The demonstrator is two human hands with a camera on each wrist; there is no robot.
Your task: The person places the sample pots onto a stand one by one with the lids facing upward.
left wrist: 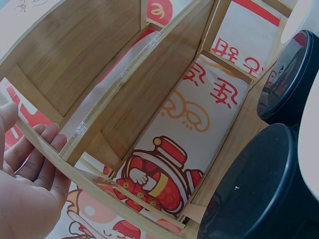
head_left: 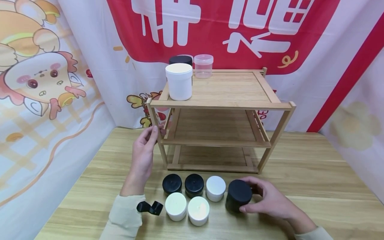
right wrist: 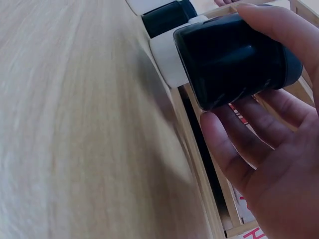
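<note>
My right hand [head_left: 271,201] holds a black lidded jar [head_left: 239,193] from its right side, thumb in front and fingers behind. In the right wrist view the same jar [right wrist: 229,62] appears just above the wooden table, its shadow beside it. Around the left front post of a three-tier bamboo shelf [head_left: 222,105] curl the thumb and fingers of my left hand [head_left: 142,155]. The left wrist view shows that hand [left wrist: 35,184] at the post, fingers on its far side. A white jar [head_left: 215,188] stands just left of the held black one.
Two black-lidded jars [head_left: 194,185] and two more white jars [head_left: 198,210] stand in front of the shelf. On its top tier, at the left, are a white jar [head_left: 179,81], a black-lidded jar [head_left: 181,60] and a clear jar [head_left: 203,66]. Printed cloth [head_left: 303,83] hangs behind.
</note>
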